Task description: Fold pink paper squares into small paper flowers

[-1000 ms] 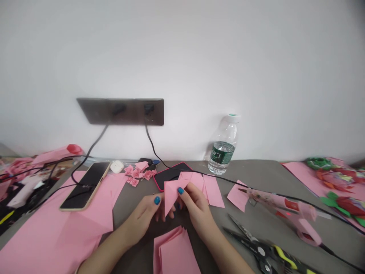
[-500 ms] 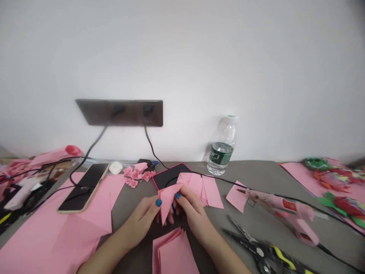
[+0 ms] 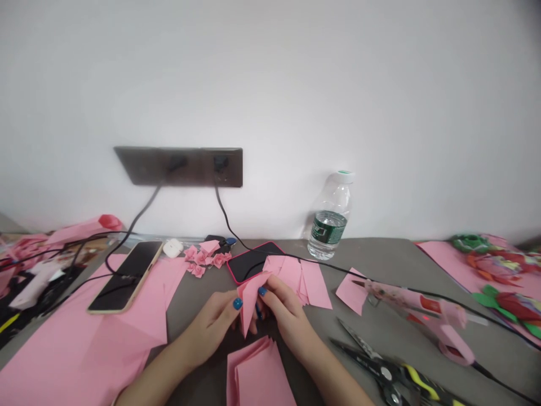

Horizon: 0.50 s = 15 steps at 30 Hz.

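Both my hands pinch one small folded pink paper piece (image 3: 248,301) just above the grey table (image 3: 389,265). My left hand (image 3: 215,324) grips its left edge with the thumb on top. My right hand (image 3: 287,316) grips its right side, thumb pressed on the fold. Under my wrists lies a stack of pink paper squares (image 3: 257,372). More cut pink squares (image 3: 306,279) are fanned out just behind my right hand.
A red-cased phone (image 3: 251,260) and small pink paper roses (image 3: 207,256) lie behind my hands. A second phone (image 3: 127,276) rests on large pink sheets (image 3: 76,349) at left. Right side: pink glue gun (image 3: 418,310), scissors (image 3: 372,361), water bottle (image 3: 332,217), cables.
The folded pink piece has been pressed narrower and lowered slightly between my fingers. My hands stay in the same place.
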Available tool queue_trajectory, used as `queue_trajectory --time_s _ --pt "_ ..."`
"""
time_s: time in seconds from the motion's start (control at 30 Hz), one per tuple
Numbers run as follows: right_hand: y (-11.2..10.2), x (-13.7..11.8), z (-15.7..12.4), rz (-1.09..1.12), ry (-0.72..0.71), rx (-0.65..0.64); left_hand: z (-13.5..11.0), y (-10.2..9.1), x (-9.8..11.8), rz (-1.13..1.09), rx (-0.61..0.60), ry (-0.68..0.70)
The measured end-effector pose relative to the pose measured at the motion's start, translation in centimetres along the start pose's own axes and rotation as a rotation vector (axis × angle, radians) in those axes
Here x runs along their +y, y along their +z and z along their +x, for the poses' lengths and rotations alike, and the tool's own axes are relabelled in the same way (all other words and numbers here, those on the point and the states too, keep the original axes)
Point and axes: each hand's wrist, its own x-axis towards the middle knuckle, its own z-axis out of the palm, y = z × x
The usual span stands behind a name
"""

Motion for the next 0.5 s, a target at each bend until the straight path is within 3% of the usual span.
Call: queue_trajectory --time_s 0.4,0.5 --pt "-0.1 -0.1 -0.1 0.036 0.035 -0.063 -0.1 0.0 -0.6 0.06 0.014 -0.106" --pt "-0.2 0.2 0.0 0.013 0.004 -0.058 0.2 0.1 -1.0 0.082 0.083 -0.138"
